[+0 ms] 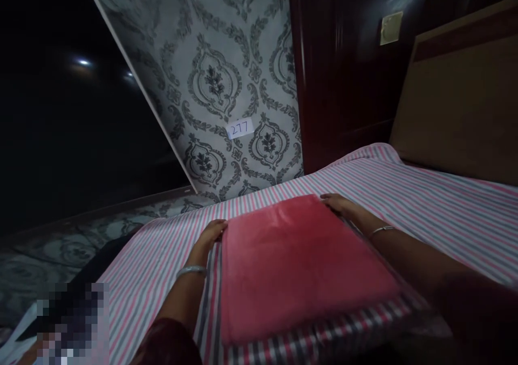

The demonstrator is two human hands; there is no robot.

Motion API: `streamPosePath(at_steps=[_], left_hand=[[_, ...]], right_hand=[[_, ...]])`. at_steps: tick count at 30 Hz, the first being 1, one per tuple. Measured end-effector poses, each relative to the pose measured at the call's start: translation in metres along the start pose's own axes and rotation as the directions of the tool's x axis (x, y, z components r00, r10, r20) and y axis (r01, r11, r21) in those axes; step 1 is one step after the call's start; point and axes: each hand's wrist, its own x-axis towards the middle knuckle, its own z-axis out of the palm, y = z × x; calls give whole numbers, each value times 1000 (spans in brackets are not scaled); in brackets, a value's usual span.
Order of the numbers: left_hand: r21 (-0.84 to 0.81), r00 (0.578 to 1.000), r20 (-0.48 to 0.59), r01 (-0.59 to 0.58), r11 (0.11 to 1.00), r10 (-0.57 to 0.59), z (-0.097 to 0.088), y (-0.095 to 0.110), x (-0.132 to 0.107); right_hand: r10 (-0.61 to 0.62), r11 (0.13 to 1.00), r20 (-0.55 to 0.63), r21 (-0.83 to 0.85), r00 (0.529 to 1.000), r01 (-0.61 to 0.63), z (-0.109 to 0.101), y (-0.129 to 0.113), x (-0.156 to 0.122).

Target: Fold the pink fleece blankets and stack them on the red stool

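A folded pink cloth [295, 268] lies flat in front of me, its smooth face upward, on the striped bedsheet [162, 262]. At its far left corner, my left hand [211, 234] has its fingers closed on the edge. My right hand [342, 205] reaches to the far right corner, fingers curled at the edge there. Parts of the fingertips on both hands are hidden or dim. Below the near edge of the cloth, the striped fabric drops into shadow.
Behind the bed stands a patterned wall [251, 84] with a paper label [240, 128] reading 277. A dark screen [81, 111] fills the left. Dark red panelling [343, 84] and a large brown board [465, 106] are on the right. A blurred patch covers the lower left corner.
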Motion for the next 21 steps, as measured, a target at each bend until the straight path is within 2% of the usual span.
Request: streamPosePath(at_steps=[2, 4, 6, 7, 8, 10, 12, 13, 17, 21], left_hand=[[106, 997, -67, -28, 994, 35, 4, 5, 6], [181, 987, -112, -96, 979, 117, 14, 21, 8], [267, 966, -83, -214, 940, 244, 37, 41, 4], [315, 948, -36, -290, 904, 317, 52, 48, 0], [439, 903, 54, -405, 802, 426, 69, 52, -4], [634, 837, 168, -497, 593, 521, 103, 49, -12], [713, 833, 225, -494, 497, 505, 128, 34, -17], [726, 840, 237, -487, 485, 488, 136, 25, -17], [721, 848, 254, -486, 493, 465, 143, 2, -12], [703, 844, 248, -494, 512, 475, 139, 6, -10]], right_hand=[[-19, 993, -33, -116, 999, 15, -1, -1, 8], [-98, 972, -54, -220, 994, 84, 4, -13, 12], [-213, 937, -26, -287, 977, 197, 21, -31, 9], [-287, 905, 11, -324, 958, 275, 34, -39, 5], [-367, 858, 61, -365, 928, 363, 50, -44, -1], [-523, 668, 182, -519, 832, 534, 80, -44, -13], [-564, 546, 247, -605, 788, 580, 103, -34, -22], [-564, 528, 254, -620, 786, 580, 111, -26, -24], [-563, 541, 254, -607, 787, 583, 117, -6, -19], [-543, 582, 247, -579, 802, 572, 114, -8, -15]])
